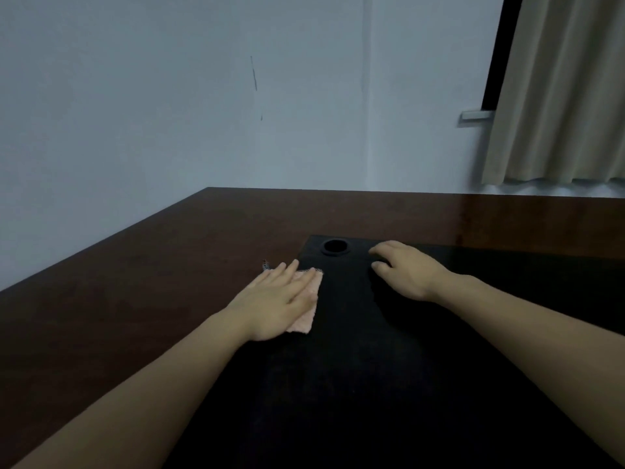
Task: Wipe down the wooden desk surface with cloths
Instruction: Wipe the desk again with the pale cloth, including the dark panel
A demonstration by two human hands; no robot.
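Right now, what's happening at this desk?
A person is wiping a wooden desk. The left hand presses flat on a pink cloth at the edge of a black panel set in the desk, its fingers straight. The right hand rests on the black panel near a round hole, fingers curled; whether a dark cloth lies under it cannot be told.

Beige curtain top right, blk mat w/ round hole.
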